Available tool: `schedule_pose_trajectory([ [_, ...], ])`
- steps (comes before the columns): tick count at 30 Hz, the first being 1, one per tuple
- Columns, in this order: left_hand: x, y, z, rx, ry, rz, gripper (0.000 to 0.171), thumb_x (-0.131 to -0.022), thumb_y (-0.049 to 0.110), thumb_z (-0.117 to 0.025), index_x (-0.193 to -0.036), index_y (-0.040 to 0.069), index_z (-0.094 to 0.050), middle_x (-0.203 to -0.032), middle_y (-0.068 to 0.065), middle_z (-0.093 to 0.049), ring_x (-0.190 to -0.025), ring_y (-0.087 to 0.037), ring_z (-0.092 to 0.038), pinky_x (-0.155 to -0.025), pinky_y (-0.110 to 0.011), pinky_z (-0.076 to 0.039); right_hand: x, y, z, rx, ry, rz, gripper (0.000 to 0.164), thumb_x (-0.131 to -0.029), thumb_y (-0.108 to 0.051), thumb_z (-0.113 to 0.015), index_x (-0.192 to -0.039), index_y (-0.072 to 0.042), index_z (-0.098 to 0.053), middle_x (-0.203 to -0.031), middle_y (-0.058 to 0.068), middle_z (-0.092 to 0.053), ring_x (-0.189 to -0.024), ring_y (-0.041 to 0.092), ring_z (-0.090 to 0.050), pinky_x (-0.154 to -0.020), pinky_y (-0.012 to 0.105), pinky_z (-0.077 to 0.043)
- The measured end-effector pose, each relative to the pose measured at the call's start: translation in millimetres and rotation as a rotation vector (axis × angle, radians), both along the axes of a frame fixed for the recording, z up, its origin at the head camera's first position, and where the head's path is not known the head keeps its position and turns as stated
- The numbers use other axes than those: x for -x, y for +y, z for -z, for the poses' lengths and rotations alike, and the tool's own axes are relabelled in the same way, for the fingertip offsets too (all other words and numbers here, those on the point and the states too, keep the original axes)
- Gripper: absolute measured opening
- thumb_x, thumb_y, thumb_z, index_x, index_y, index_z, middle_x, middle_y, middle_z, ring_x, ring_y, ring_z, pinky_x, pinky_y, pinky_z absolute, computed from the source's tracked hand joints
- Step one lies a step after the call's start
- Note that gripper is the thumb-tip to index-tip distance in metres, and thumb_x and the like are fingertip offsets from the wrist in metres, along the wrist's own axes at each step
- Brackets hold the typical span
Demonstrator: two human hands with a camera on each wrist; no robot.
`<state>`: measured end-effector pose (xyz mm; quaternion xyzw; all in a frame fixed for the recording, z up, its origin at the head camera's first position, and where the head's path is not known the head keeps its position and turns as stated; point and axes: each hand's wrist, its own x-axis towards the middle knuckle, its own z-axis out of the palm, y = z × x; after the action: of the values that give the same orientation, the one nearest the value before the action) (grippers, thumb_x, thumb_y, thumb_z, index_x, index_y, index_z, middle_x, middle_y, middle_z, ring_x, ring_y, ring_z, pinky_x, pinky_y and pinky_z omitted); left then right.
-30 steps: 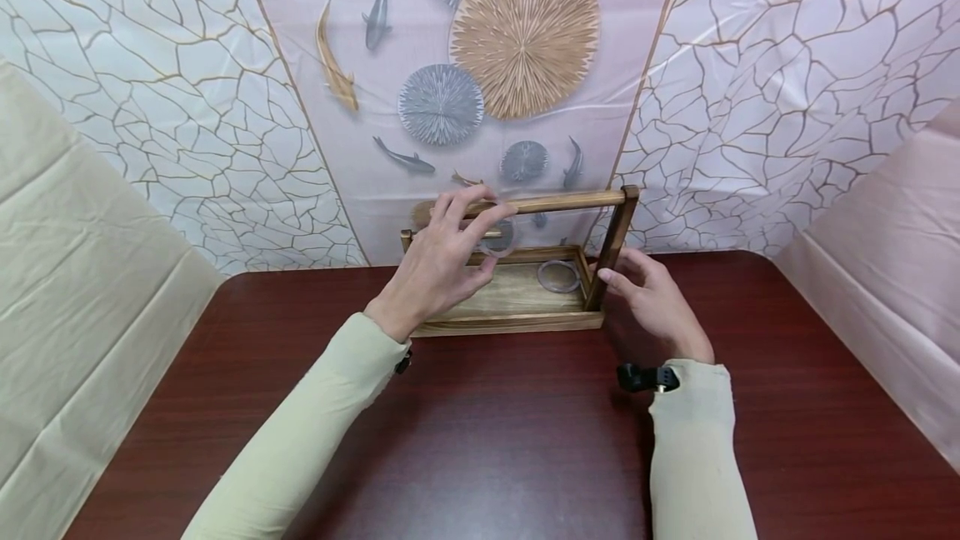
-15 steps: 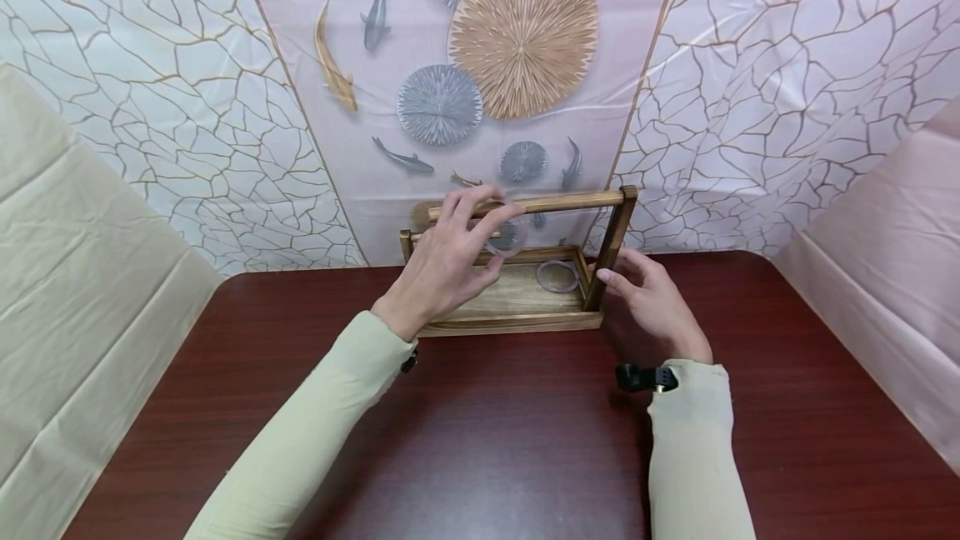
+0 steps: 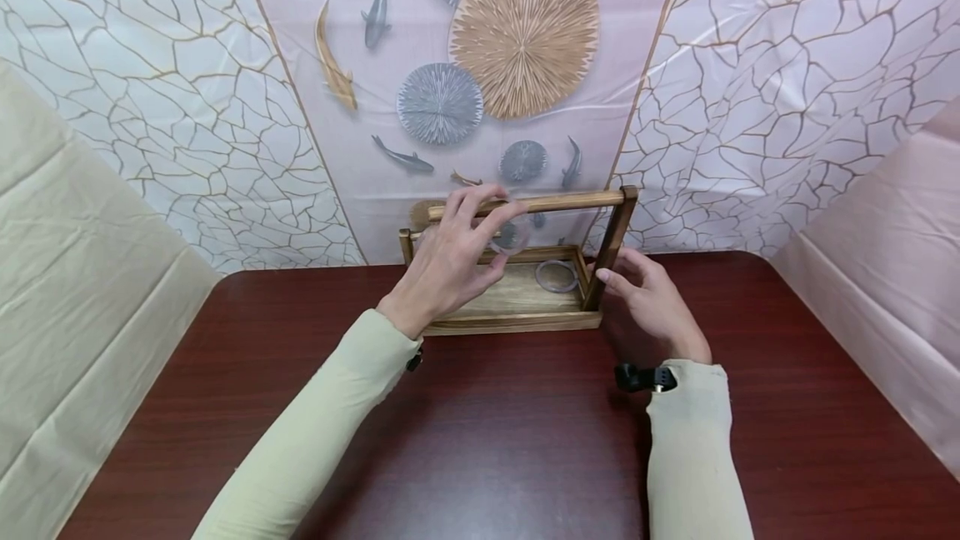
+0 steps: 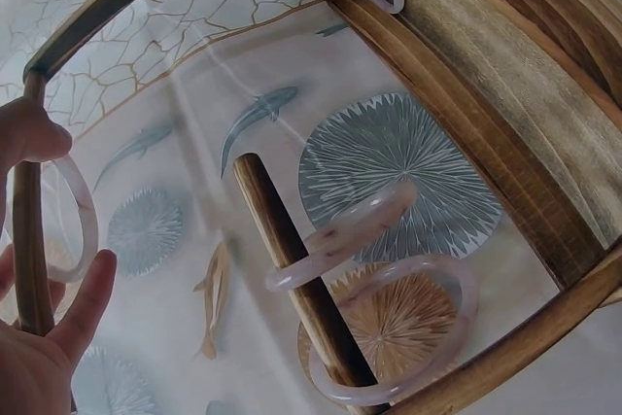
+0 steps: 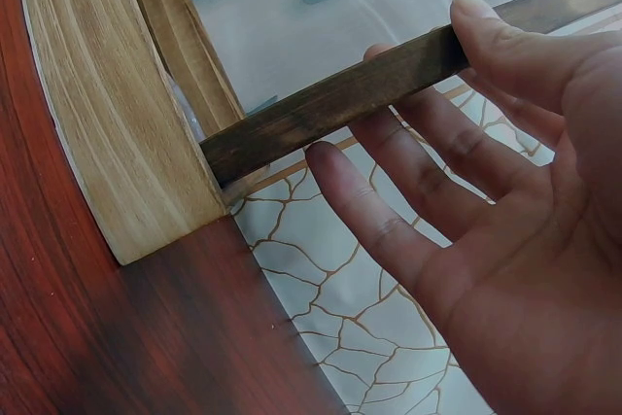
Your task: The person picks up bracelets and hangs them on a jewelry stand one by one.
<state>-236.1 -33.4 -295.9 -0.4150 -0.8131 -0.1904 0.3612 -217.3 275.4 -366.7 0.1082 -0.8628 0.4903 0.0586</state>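
Pinching a pale ring [image 4: 90, 221] between thumb and fingers, the left hand [image 3: 453, 257] holds it at the wooden upper bar [image 3: 573, 202]; whether it encircles the bar is hidden. To these fingers' right, the right hand [image 3: 658, 307] grips the dark upright [image 5: 340, 102], thumb one side, fingers the other. Beyond the left fingers, two similar rings [image 4: 340, 242] hang on the lower bar [image 4: 272, 209]. Between and below both hands' fingers, a fourth ring [image 3: 557, 290] lies flat in the tray [image 3: 517, 324] on the reddish-brown surface [image 3: 510, 440].

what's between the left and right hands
In the head view: the bangle the left hand holds, the stand's top bar, the tray with another bangle inside, and the post the right hand holds.
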Motion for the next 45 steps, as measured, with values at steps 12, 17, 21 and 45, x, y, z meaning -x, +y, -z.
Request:
schedule_pose_trajectory([
  [12, 0.3, 4, -2.0, 0.005, -0.008, 0.035, 0.065, -0.082, 0.006, -0.074, -0.141, 0.021, -0.054, -0.143, -0.008, -0.046, -0.128, -0.028, -0.045, -0.059, -0.028, -0.055, -0.4, -1, -0.9, 0.007, -0.017, 0.005, 0.038, -0.105, -0.025, -0.058, -0.138, -0.006, -0.056, -0.128, 0.020, -0.067, -0.106, 0.002, -0.064, -0.088, 0.019, -0.056],
  [17, 0.5, 5, -1.4, 0.001, -0.011, 0.041, 0.064, -0.082, 0.006, -0.075, -0.140, 0.021, -0.054, -0.142, -0.008, -0.045, -0.131, -0.029, -0.044, -0.064, -0.029, -0.057, 0.6, -2, -0.7, 0.015, -0.013, 0.002, 0.037, -0.105, -0.024, -0.058, -0.137, -0.005, -0.056, -0.128, 0.021, -0.067, -0.105, 0.001, -0.064, -0.087, 0.017, -0.056],
  [21, 0.5, 6, -0.2, -0.002, -0.016, 0.053, 0.064, -0.082, 0.005, -0.075, -0.140, 0.020, -0.054, -0.142, -0.009, -0.045, -0.131, -0.029, -0.043, -0.063, -0.028, -0.056, 0.8, -1, -1.1, -0.019, -0.023, 0.009, 0.038, -0.105, -0.027, -0.058, -0.138, -0.008, -0.056, -0.127, 0.018, -0.068, -0.105, 0.001, -0.064, -0.087, 0.017, -0.055],
  [45, 4.4, 16, -3.7, 0.015, -0.016, 0.056, 0.061, -0.085, 0.008, -0.073, -0.141, 0.021, -0.053, -0.142, -0.008, -0.046, -0.129, -0.028, -0.044, -0.065, -0.028, -0.057, 9.3, 4, 21.3, 0.432, -0.026, -0.131, 0.036, -0.106, -0.022, -0.056, -0.136, -0.005, -0.059, -0.119, -0.008, -0.073, -0.122, 0.010, -0.065, -0.099, 0.019, -0.053],
])
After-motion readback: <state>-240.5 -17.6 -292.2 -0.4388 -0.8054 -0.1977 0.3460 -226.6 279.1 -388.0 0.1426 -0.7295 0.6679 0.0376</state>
